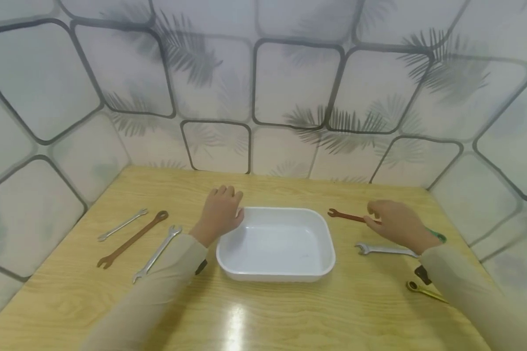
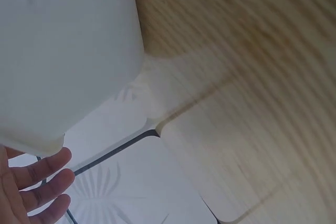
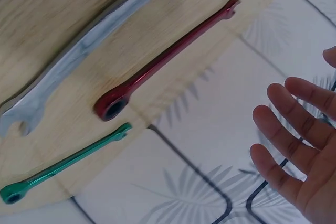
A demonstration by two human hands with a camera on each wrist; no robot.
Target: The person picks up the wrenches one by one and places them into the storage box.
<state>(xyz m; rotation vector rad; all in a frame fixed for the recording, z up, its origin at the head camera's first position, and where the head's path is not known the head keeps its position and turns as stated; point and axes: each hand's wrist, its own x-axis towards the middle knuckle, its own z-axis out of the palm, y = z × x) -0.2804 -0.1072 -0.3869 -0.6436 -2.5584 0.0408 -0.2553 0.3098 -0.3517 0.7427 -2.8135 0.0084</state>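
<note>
A white rectangular tray [image 1: 274, 279] sits on the wooden table. My left hand [image 1: 221, 212] is at its far left corner, thumb over the rim, the other fingers spread loosely beside the corner in the left wrist view. Over to the right, my right hand [image 1: 395, 222] hovers above a red combination wrench [image 3: 168, 53], fingers apart and relaxed, holding nothing. That hand partly covers the red wrench in the head view. A silver open-end wrench [image 1: 388, 250] lies nearer to me, and a small green wrench [image 3: 65, 163] lies beyond, mostly hidden by the hand in the head view.
A yellow wrench [image 1: 427, 291] lies under the right forearm, partly covered. Left of the tray are a small silver wrench [image 1: 123, 225], a long reddish-brown wrench [image 1: 133, 239] and a larger silver wrench [image 1: 157, 255]. Patterned walls [image 1: 219, 146] border the table behind and at both sides.
</note>
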